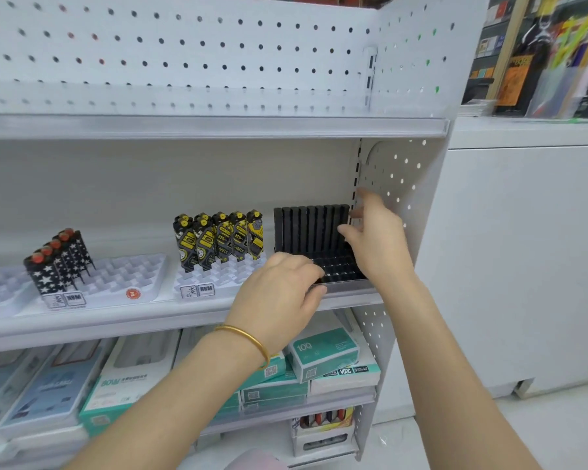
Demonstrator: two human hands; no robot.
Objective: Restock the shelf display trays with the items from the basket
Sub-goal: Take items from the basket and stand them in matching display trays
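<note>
The black display tray (340, 266) sits at the right end of the middle shelf (184, 313), hard against the perforated side panel, with a row of upright black items (309, 228) along its back. The left hand (279, 293), a gold bangle (248, 337) on its wrist, curls its fingers round the tray's front edge. The right hand (377, 242) reaches to the row's right end, thumb against the last item; it's blurred, so I can't tell whether it pinches. Just to the left stands a white tray (218, 283) of yellow-and-black packs (218, 239).
</note>
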